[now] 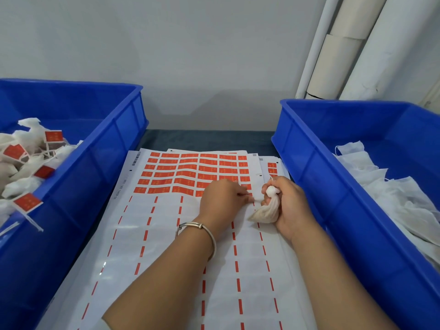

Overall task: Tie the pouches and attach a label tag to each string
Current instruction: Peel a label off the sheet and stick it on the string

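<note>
A gathered pouch (264,211) is grasped at its neck by the right hand (289,206), above the label sheet (190,172) on the bench. A label at the sheet's peeled edge is pinched by the left hand (221,198). Tagged pouches (23,167) are seen in the left bin (114,139); untied pouches (381,182) remain in the right bin (309,129), so much appears left.

A single wide-angle view is taken from the person's head, directed forward and down at close range. The label sheet (190,234) on the table (209,139) is centred, and a blue bin (95,163) is seen at either side.
</note>
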Motion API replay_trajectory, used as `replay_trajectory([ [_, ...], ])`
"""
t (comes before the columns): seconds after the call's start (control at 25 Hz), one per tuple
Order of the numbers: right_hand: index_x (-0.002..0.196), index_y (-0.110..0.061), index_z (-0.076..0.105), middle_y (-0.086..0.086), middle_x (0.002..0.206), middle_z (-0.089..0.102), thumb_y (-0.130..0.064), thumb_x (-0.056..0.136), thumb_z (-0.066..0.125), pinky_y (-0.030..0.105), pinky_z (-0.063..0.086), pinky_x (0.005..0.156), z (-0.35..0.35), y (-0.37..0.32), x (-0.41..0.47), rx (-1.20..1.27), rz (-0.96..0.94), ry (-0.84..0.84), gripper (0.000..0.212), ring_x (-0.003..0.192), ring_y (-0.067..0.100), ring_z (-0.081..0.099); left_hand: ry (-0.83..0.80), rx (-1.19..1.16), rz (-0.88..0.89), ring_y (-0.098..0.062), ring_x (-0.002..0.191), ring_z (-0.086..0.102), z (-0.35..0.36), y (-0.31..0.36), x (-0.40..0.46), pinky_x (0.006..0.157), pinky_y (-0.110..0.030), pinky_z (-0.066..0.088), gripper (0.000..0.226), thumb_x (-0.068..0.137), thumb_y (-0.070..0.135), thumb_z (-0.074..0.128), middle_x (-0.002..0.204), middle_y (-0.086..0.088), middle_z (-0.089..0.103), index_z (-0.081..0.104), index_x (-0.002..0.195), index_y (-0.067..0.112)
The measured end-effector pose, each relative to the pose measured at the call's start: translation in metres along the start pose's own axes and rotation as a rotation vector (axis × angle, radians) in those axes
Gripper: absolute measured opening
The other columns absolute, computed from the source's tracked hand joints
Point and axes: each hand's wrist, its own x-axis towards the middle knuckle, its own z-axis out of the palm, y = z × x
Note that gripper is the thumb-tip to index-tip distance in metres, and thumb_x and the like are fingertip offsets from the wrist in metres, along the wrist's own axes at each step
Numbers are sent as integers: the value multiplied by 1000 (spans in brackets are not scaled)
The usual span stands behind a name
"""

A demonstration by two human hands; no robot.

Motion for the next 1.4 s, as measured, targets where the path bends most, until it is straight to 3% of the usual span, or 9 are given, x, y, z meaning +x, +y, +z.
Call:
replay_trajectory([
  [0.12, 69, -14, 55, 5, 71, 55, -21, 86, 52, 28, 42, 57, -1, -9, 5, -407, -26, 195, 19, 60, 16, 51, -24, -18, -1, -19, 114, 57, -3, -1, -1, 98, -25, 39, 36, 92, 38, 54, 128, 4, 60, 62, 123, 22],
  [0.24, 71, -12, 55, 5, 72, 57, -20, 85, 56, 26, 43, 56, -4, -12, 8, -576, -42, 138, 16, 63, 17, 54, -8, -36, 14, -18, 106, 60, -2, 1, -4, 100, -27, 44, 32, 95, 34, 51, 121, 4, 64, 64, 121, 21],
  [0.36, 72, -25, 60, -8, 77, 65, -22, 85, 66, 27, 52, 62, -2, -10, 6, -536, -6, 26, 15, 75, 16, 64, 55, -123, 32, -16, 99, 62, 0, -2, -6, 95, -26, 47, 28, 94, 33, 52, 113, 4, 67, 68, 114, 21],
  [0.52, 77, -35, 59, -18, 79, 64, -19, 84, 71, 25, 55, 58, 0, -7, 6, -474, -64, -46, 22, 74, 10, 68, 94, -238, 31, -12, 92, 62, 7, -8, -5, 85, -20, 48, 24, 92, 31, 57, 112, 6, 68, 69, 111, 23],
  [0.68, 87, -39, 56, -19, 81, 62, -17, 81, 73, 25, 56, 57, -2, -9, 6, -369, -87, -69, 28, 77, 11, 69, 168, -403, 9, 2, 74, 54, 10, -11, -4, 66, -7, 37, 18, 90, 28, 60, 106, 10, 68, 71, 104, 24],
  [0.84, 102, -42, 54, -24, 77, 64, -20, 80, 74, 18, 52, 54, -2, -9, 4, -363, -166, -118, 37, 71, -1, 66, 195, -464, 26, 6, 77, 52, 8, -13, -5, 70, -7, 40, 21, 84, 31, 67, 104, 13, 67, 70, 105, 27],
  [1.0, 111, -42, 54, -18, 95, 71, -23, 81, 74, 28, 57, 70, -3, -6, 6, -412, -233, -130, 41, 80, 4, 70, 220, -419, 68, 2, 79, 53, 6, -14, -3, 72, -6, 38, 24, 83, 31, 69, 105, 10, 69, 71, 106, 24],
  [1.16, 103, -46, 49, -29, 75, 63, -25, 81, 73, 19, 53, 60, -3, -8, 6, -461, -272, -145, 39, 72, -4, 66, 226, -304, 144, 1, 86, 52, 4, -14, -3, 71, -3, 33, 26, 87, 30, 64, 111, 6, 68, 70, 111, 20],
  [1.4, 105, -42, 49, -30, 72, 59, -23, 81, 72, 8, 47, 46, -5, -8, 7, -437, -270, -163, 38, 61, -12, 63, 304, -231, 188, 0, 88, 48, 7, -13, -4, 78, -9, 35, 26, 88, 32, 61, 110, 5, 69, 71, 109, 19],
])
